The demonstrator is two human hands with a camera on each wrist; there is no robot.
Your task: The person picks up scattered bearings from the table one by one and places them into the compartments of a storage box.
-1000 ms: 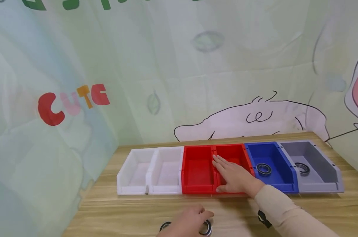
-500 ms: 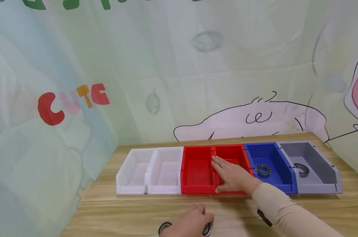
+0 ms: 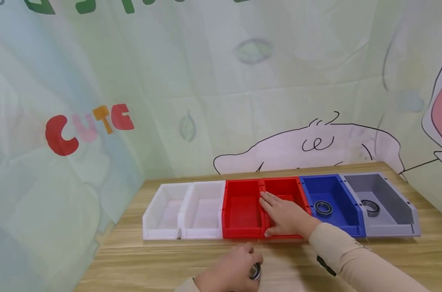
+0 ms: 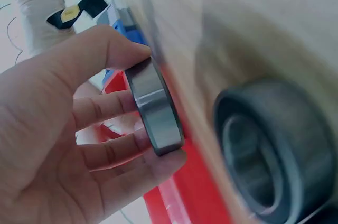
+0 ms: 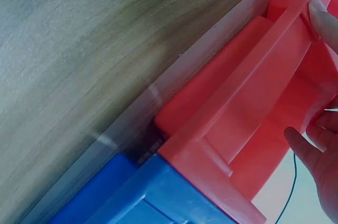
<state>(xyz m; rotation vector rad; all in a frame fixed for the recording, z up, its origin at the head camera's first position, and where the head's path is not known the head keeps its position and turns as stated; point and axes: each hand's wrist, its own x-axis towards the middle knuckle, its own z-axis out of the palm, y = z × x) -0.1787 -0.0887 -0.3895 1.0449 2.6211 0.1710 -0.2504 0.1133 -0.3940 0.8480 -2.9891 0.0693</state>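
Observation:
My left hand (image 3: pixel 228 267) pinches a ball bearing (image 4: pixel 154 106) between thumb and fingers, edge-on in the left wrist view, close over the table before the red bins. A second bearing (image 4: pixel 293 129) is on the table beside that hand; in the head view the hand and sleeve hide it. My right hand (image 3: pixel 284 215) reaches over the right red bin (image 3: pixel 281 186), fingers extended to the divider shared with the left red bin (image 3: pixel 242 211). Its thumb (image 5: pixel 323 20) touches the bin's front rim in the right wrist view.
Right of the red bins stand a blue bin (image 3: pixel 339 213) and a grey bin (image 3: pixel 392 215). One bearing (image 3: pixel 323 214) lies in the blue bin, another bearing (image 3: pixel 376 209) in the grey. Two white bins (image 3: pixel 200 233) form the row's left end. A printed cloth (image 3: pixel 191 89) hangs behind the table.
My left hand has closed on the bearing and moved slightly forward with it. The bearing at its left has gone out of sight behind the hand. My right hand stays at the red bins.

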